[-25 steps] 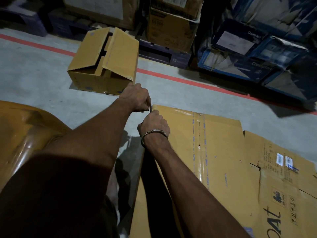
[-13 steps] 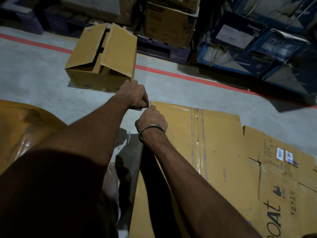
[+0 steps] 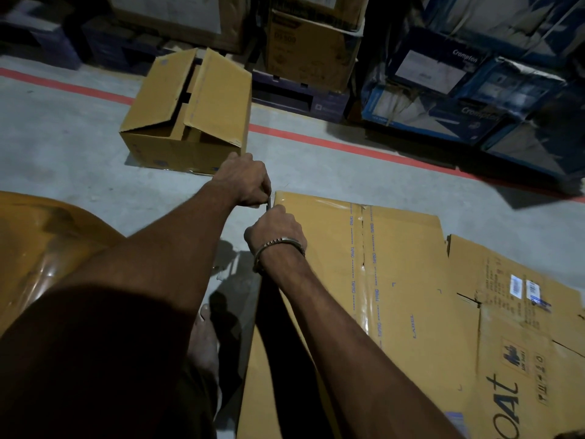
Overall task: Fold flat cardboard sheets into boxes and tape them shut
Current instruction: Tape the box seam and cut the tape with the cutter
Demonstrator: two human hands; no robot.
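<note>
A large flattened cardboard box [image 3: 411, 280] lies on the floor in front of me, with clear tape along its printed centre seam and over its far left corner. Both hands meet at that far left corner. My left hand [image 3: 243, 182] has its fingers curled and pinches a thin strip, apparently tape, at the corner's edge. My right hand [image 3: 275, 226], with a metal bracelet at the wrist, is curled round the same edge just below. What lies between the fingers is mostly hidden.
A smaller erected cardboard box [image 3: 186, 115] with open flaps stands on the grey floor [image 3: 63, 153] beyond my hands. Shiny tan wrapped material [image 3: 41, 248] bulges at the left. Stacked cartons [image 3: 310, 45] and blue printed boxes [image 3: 459, 83] line the back, behind a red floor line [image 3: 348, 144].
My hands stay together at the box corner with hardly any movement. The view has shifted slightly, nothing else.
</note>
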